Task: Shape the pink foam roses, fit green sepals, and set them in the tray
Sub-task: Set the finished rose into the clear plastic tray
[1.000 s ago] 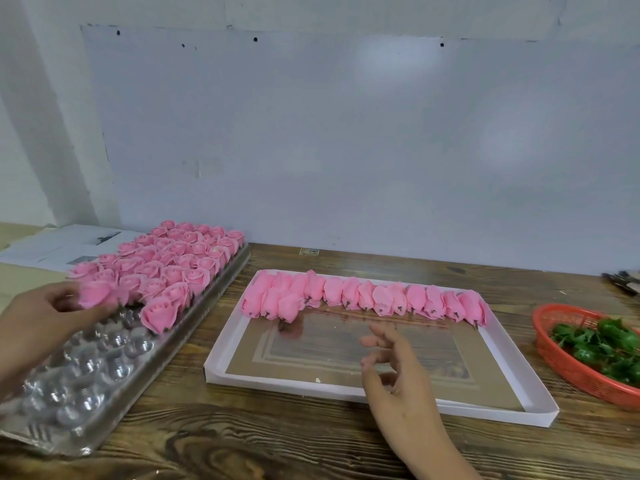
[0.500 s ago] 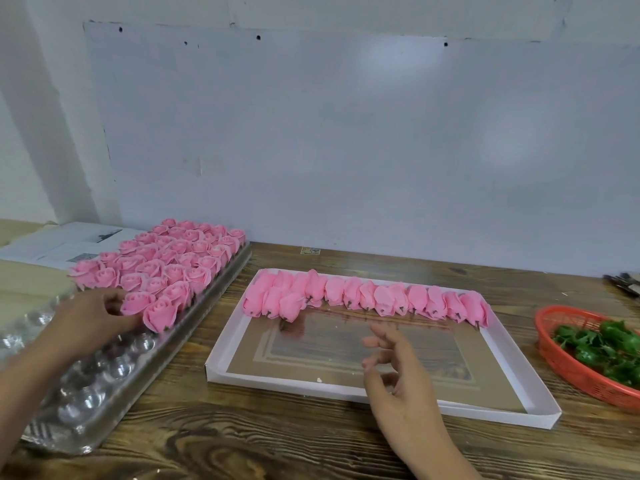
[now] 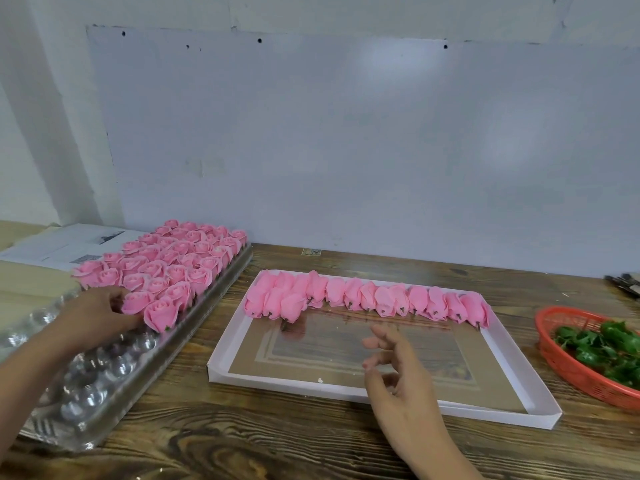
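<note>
Reaching into the clear blister pack (image 3: 104, 382) at the worktop's (image 3: 277, 445) left side, the left hand (image 3: 95, 317) touches the front roses (image 3: 162, 271); its fingertips lie against a bloom, but whether they pinch it I cannot tell. Open roses fill the pack's far half; its near cups are bare. The right hand (image 3: 398, 372) hovers over the white tray (image 3: 526, 375) with fingers loosely spread, holding nothing. Shaped buds (image 3: 363, 299) lie in a row along the tray's far edge. Green sepals (image 3: 602, 348) sit in a red basket (image 3: 557, 355) on the right.
</note>
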A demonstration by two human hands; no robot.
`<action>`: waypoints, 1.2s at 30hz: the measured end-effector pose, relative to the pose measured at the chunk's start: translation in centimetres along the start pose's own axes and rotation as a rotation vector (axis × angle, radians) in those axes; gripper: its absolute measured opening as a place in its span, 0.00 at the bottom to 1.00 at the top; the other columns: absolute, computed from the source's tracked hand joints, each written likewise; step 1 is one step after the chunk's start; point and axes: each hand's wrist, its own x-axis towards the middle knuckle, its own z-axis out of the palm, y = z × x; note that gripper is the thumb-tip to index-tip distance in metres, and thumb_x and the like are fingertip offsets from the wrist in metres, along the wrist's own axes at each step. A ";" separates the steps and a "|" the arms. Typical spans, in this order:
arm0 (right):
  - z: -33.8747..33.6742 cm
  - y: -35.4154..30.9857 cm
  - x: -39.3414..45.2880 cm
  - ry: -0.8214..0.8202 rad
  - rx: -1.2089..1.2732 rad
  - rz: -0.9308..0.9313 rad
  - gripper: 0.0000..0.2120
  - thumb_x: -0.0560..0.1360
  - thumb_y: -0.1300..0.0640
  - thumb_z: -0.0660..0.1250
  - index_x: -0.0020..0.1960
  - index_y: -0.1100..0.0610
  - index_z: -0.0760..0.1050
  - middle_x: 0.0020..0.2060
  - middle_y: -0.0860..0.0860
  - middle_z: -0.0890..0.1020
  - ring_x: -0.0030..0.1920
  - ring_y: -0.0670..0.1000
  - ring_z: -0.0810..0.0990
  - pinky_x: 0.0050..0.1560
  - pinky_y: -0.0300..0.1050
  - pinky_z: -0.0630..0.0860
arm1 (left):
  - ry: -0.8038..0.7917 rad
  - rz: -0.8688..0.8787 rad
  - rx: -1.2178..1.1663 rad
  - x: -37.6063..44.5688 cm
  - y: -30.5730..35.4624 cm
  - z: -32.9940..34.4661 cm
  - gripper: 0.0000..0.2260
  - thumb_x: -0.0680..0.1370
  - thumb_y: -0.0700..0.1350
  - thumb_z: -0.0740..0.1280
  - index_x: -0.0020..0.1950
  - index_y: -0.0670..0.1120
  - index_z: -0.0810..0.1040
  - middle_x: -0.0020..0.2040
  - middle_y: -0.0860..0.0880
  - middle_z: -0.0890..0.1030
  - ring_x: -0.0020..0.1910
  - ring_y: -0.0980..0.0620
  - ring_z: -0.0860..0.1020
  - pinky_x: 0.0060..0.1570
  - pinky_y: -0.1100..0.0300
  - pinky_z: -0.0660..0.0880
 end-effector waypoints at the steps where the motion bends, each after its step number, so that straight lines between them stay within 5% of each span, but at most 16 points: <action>1: 0.0 0.0 0.0 -0.001 0.000 0.001 0.28 0.74 0.72 0.64 0.62 0.42 0.70 0.50 0.44 0.81 0.47 0.45 0.80 0.39 0.31 0.73 | -0.020 0.002 -0.009 0.1 0.0 -0.1 0.14 0.69 0.46 0.80 0.48 0.40 0.81 0.42 0.41 0.83 0.41 0.40 0.80 0.45 0.49 0.78; 6: 0.0 -0.1 0.0 -0.005 -0.002 -0.005 0.27 0.74 0.71 0.65 0.62 0.42 0.70 0.51 0.43 0.81 0.48 0.45 0.80 0.39 0.31 0.73 | -0.059 0.017 -0.098 0.3 -0.6 -0.6 0.11 0.66 0.44 0.82 0.39 0.43 0.82 0.38 0.36 0.82 0.36 0.37 0.80 0.38 0.50 0.76; 8: 0.0 0.0 0.0 -0.007 -0.004 -0.005 0.27 0.74 0.70 0.65 0.62 0.42 0.70 0.51 0.42 0.81 0.48 0.45 0.79 0.39 0.32 0.74 | -0.084 0.017 -0.116 0.4 -0.7 -0.7 0.10 0.65 0.43 0.83 0.39 0.43 0.83 0.37 0.37 0.82 0.34 0.42 0.78 0.38 0.52 0.74; 12: 0.1 0.2 0.0 0.001 0.009 0.003 0.26 0.75 0.70 0.64 0.62 0.42 0.71 0.50 0.40 0.81 0.47 0.45 0.79 0.39 0.33 0.74 | -0.109 -0.006 -0.072 0.8 -0.4 -0.7 0.13 0.67 0.43 0.82 0.46 0.43 0.83 0.45 0.41 0.83 0.45 0.41 0.80 0.51 0.47 0.77; 22: 0.1 0.2 0.1 0.001 -0.009 0.001 0.27 0.75 0.70 0.64 0.61 0.40 0.71 0.50 0.34 0.79 0.49 0.44 0.80 0.40 0.32 0.74 | -0.220 -0.019 -0.040 1.8 0.0 -1.5 0.09 0.67 0.39 0.81 0.43 0.45 0.85 0.35 0.43 0.86 0.40 0.38 0.84 0.51 0.45 0.79; 30: 0.0 0.2 0.1 0.011 -0.001 -0.003 0.27 0.74 0.70 0.64 0.60 0.40 0.71 0.49 0.40 0.81 0.48 0.44 0.80 0.41 0.32 0.75 | -0.240 -0.026 -0.046 2.2 -0.5 -1.4 0.10 0.67 0.39 0.81 0.44 0.47 0.85 0.35 0.47 0.86 0.39 0.42 0.85 0.51 0.47 0.80; 36: -0.1 0.1 0.1 -0.001 -0.009 -0.005 0.26 0.75 0.69 0.64 0.61 0.39 0.71 0.51 0.33 0.78 0.49 0.44 0.80 0.42 0.32 0.75 | -0.240 -0.011 -0.028 2.5 -0.7 -1.4 0.12 0.66 0.38 0.82 0.44 0.49 0.84 0.37 0.50 0.87 0.39 0.45 0.85 0.48 0.54 0.78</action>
